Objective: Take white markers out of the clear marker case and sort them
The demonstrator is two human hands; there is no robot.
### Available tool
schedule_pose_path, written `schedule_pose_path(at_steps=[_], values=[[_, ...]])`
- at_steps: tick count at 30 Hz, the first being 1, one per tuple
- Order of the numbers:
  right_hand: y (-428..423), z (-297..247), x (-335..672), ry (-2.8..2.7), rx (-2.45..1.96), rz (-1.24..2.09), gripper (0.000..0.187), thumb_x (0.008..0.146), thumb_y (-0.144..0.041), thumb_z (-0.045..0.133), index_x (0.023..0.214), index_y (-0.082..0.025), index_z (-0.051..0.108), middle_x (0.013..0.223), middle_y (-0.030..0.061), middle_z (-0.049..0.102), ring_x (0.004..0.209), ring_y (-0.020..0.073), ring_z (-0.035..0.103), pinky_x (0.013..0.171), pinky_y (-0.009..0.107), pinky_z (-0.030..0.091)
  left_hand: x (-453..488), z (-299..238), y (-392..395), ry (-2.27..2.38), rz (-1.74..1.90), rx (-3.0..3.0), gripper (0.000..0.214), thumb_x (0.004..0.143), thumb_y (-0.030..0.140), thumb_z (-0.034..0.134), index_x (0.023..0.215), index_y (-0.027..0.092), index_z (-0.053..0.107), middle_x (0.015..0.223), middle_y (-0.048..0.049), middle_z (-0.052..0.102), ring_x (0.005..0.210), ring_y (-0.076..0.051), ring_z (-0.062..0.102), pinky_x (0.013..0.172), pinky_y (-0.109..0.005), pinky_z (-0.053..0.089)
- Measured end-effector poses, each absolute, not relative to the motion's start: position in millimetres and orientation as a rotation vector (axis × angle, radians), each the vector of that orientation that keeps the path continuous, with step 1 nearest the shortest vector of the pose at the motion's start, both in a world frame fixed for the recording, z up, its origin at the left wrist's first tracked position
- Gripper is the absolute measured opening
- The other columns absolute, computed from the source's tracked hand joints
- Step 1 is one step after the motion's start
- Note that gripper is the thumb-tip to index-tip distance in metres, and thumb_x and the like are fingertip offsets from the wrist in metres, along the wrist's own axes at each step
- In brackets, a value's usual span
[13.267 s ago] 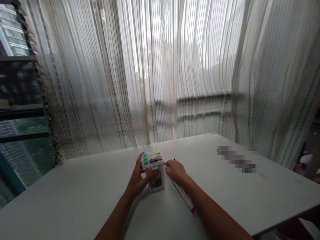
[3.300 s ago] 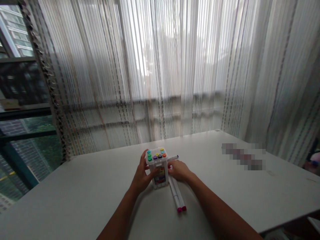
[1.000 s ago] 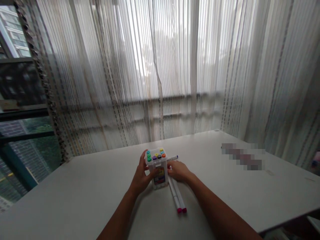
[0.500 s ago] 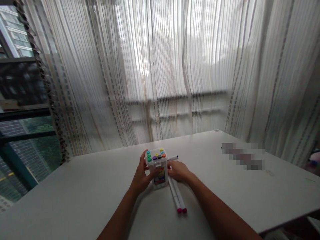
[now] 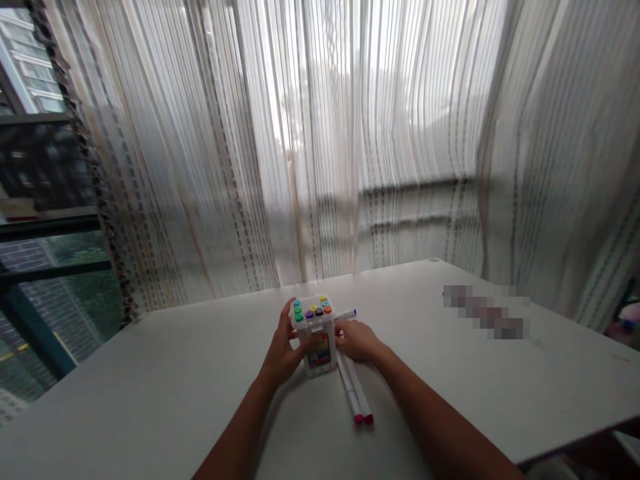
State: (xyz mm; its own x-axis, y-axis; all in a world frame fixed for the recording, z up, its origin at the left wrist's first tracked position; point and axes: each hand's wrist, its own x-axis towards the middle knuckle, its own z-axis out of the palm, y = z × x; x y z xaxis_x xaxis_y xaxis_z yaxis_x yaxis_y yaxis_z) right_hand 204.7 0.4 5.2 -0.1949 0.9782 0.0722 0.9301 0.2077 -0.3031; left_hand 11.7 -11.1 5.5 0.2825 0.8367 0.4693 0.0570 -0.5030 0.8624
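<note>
A clear plastic marker case (image 5: 320, 353) stands upright on the table, with markers (image 5: 319, 311) in it showing green, blue, yellow, purple, black and orange cap ends. My left hand (image 5: 286, 353) is wrapped around its left side, thumb across the front label. Against the right side of the case, my right hand (image 5: 357, 340) has its fingers curled together; what they pinch is hidden. Two white markers with pink ends (image 5: 356, 393) lie side by side below that hand, their far ends by its fingers. Behind it a white marker with a blue-purple tip (image 5: 346, 315) pokes out.
The white table (image 5: 200, 380) spreads out on all sides. A blurred-out, pixelated item (image 5: 484, 312) lies on its right part. Sheer striped curtains (image 5: 320, 147) hang along the far edge, and a window (image 5: 50, 267) is at the left.
The curtains have shifted and billowed, mostly on the right. Both hands, the marker case and the loose markers stay practically where they were.
</note>
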Motion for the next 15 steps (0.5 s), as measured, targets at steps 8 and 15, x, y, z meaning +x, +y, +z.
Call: schedule_pose_path(at_steps=[8,15], values=[[-0.4,5.4,204.5,-2.238,-1.806,0.276,0.027,0.081,-0.036,0.049,0.092,-0.019,0.066,0.098,0.0100,0.067,0.092,0.0246,0.061,0.072,0.030,0.041,11.7,6.8,-13.0,0.824,1.310,1.807,0.084,0.073,0.041,0.067,0.138,0.020,0.019,0.124,-0.0124,0.054,0.110,-0.027,0.055,0.087,-0.037,0.049],[1.1,4.2,204.7,-2.235,-1.804,0.285,0.027,0.081,-0.037,0.049,0.091,-0.019,0.067,0.097,0.0093,0.068,0.090,0.0242,0.061,0.070,0.029,0.041,11.3,7.0,-11.9,0.845,1.297,1.797,0.084,0.072,0.041,0.068,0.137,0.019,0.020,0.124,-0.0129,0.054,0.110,-0.028,0.056,0.087,-0.038,0.049]])
